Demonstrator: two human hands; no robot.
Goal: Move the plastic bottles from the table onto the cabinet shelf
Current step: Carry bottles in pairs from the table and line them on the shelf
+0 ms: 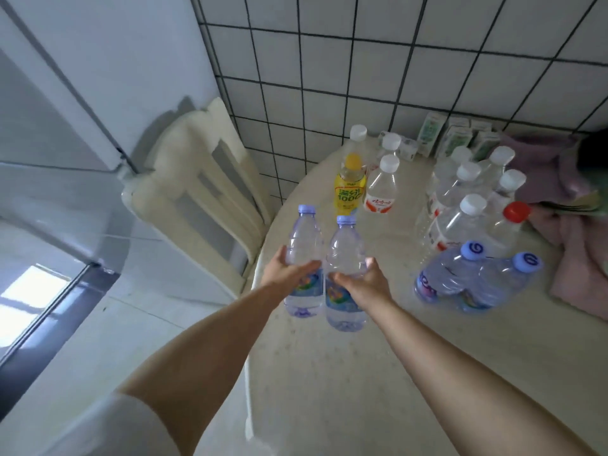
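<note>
My left hand [289,271] wrapped round one purple-capped bottle [304,258], my right hand [360,281] gripping a second bottle [345,255] beside it, both upright at the round table's [345,390] near-left edge, more bottles [467,205] clustered far right.

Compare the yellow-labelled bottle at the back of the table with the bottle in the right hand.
The yellow-labelled bottle has a yellow cap and a bright yellow label; the bottle in the right hand has a pale purple cap and a blue, multicoloured label. The yellow-labelled bottle stands untouched on the table, while the right hand grips the purple-capped one around its middle. Both are upright, clear plastic and capped.
</note>
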